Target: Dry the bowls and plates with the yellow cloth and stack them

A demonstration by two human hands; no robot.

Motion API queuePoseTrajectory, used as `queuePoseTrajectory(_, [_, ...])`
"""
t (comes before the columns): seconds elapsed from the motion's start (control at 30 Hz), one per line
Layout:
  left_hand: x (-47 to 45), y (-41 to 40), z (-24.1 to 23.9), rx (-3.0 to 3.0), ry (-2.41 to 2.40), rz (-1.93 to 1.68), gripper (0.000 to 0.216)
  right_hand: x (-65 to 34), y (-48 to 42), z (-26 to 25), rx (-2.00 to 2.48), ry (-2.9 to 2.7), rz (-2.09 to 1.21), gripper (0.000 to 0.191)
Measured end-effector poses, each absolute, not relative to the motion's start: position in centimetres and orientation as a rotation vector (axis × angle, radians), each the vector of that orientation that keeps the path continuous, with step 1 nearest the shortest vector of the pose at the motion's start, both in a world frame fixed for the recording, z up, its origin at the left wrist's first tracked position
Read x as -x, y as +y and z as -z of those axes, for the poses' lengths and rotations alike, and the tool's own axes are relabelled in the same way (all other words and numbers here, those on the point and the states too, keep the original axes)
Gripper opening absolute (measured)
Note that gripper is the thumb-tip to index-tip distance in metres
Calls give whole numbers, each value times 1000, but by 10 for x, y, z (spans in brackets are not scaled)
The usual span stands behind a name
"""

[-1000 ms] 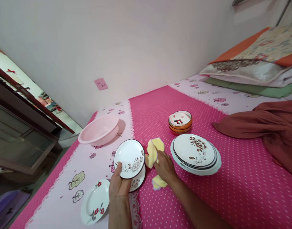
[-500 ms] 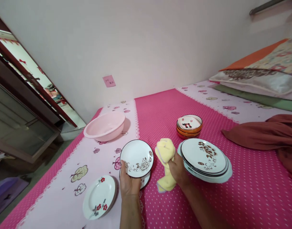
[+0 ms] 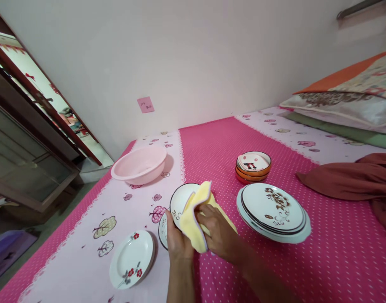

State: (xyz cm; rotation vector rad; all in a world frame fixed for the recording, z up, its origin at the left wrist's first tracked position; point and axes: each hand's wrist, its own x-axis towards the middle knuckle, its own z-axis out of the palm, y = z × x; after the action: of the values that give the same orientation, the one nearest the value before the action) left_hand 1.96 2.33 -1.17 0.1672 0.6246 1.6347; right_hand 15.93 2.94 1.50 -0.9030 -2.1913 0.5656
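My left hand [image 3: 179,244] grips a white plate [image 3: 182,196] with a dark rim and brown flower print, holding it up by its near edge. Bunched in my right hand [image 3: 214,227] is a yellow cloth [image 3: 192,225], pressed on the plate's face and covering much of it. Beneath the held plate, another dark-rimmed plate [image 3: 163,231] lies on the bedspread, partly hidden. To the left lies a white plate with red flowers [image 3: 129,256]. On the right side sits a stack of brown-flowered plates [image 3: 271,206].
Behind the plate stack stand several stacked orange bowls [image 3: 252,168]. A pink basin [image 3: 140,166] rests at the back left of the pink bedspread [image 3: 208,147]. Brown-red fabric [image 3: 344,181] and pillows [image 3: 344,105] lie at the right. The wall [image 3: 195,63] rises behind.
My right hand has brought the yellow cloth leftward from beside the plate onto its face. The held plate has shifted slightly right, uncovering more of the plate beneath at its left.
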Motion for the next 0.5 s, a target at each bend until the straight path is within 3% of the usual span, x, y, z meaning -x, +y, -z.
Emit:
queuePoseTrajectory(0.2, [-37,19,14,-217,570,-1504,47,-158,28,-12,805,-2163,-607,36])
queuePoseTrajectory(0.3, [-55,20,14,-235,572,-1549,37,-164,35,-8,955,-2080,-430,36])
queuePoseTrajectory(0.5, [-68,20,9,-159,597,-1545,62,-176,51,1,1315,-1963,-104,41])
